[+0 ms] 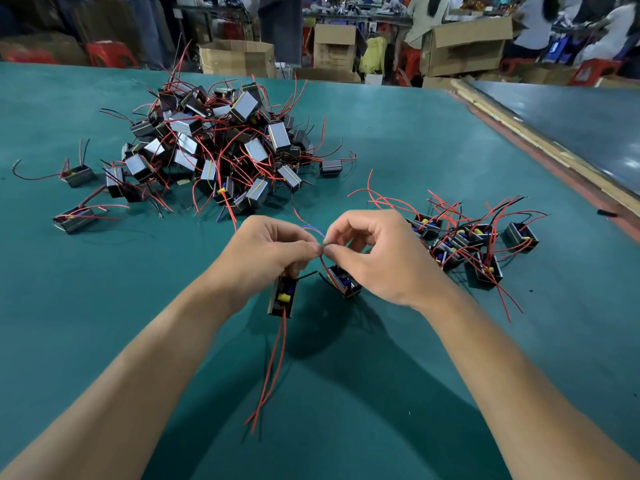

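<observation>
Centre frame: left grip (266,251) curled round one boxy black module (282,296), two glossy red leads (273,368) dangling. Right grip (374,251) fingertips pinch one thin blue wire (311,228) together with the left thumb, above the matte green worktop (415,150).

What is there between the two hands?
Head view: only blue and red wires, pinched where left hand and right hand nearly meet.

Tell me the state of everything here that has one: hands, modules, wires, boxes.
Left hand: grips held module, thumb on thin wires.
Right hand: pinches thin wires.
Held module: lifted, red leads hanging.
Second module: tilted, beneath right hand.
Big pile: heaped, tangled.
Right group: spread out, open sides up.
Cardboard box: flaps open.
</observation>
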